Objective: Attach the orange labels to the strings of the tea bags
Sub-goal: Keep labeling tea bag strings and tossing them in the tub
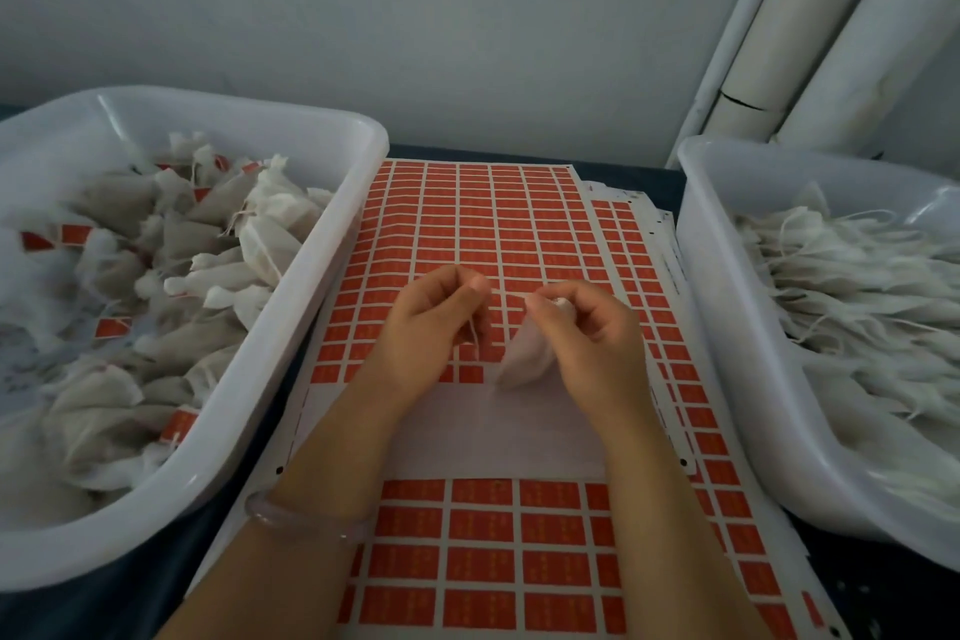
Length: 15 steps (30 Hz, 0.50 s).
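Right hand (pixel 587 327) grips tea bag (pixel 519 361) by its neck, left hand (pixel 436 322) pinches the string (pixel 474 334) clear, both just above label sheet (pixel 493 224), presumably to shorten the reach.

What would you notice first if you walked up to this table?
The sheet of orange labels in the middle grabs the eye first, with the left hand pinching a string and the right hand holding a tea bag above it. The left tub holds labelled bags, the right tub unlabelled bags.
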Available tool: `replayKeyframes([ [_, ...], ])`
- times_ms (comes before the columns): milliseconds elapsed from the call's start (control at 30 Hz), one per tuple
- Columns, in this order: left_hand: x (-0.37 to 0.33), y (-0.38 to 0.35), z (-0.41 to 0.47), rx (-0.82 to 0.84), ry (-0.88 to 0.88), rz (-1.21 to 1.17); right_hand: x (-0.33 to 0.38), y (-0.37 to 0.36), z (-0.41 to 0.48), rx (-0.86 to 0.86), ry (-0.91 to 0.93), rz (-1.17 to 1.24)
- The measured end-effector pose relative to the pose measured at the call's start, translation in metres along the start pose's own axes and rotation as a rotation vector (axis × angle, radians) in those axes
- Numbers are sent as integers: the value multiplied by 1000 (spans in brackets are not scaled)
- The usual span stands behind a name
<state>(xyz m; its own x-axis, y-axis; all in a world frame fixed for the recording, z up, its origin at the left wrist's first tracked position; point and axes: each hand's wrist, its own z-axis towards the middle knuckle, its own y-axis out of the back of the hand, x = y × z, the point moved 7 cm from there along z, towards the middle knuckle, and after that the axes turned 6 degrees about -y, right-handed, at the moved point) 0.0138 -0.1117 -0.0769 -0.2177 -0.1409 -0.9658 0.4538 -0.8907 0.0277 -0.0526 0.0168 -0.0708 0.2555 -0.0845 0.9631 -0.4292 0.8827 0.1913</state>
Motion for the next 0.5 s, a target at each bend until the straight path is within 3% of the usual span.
replayKeyframes([
  [133,2,1,-2,-25,52,-167,-1,10,2,-85,13,-56],
  [300,-6,-8,-6,63,-11,-206,25,11,-8,-338,392,-543],
  [400,-7,-15,-8,113,-42,-227,38,0,-18,-355,571,-590],
  [500,-8,-17,-8,164,-85,-264,37,-1,-19,-356,512,-530],
])
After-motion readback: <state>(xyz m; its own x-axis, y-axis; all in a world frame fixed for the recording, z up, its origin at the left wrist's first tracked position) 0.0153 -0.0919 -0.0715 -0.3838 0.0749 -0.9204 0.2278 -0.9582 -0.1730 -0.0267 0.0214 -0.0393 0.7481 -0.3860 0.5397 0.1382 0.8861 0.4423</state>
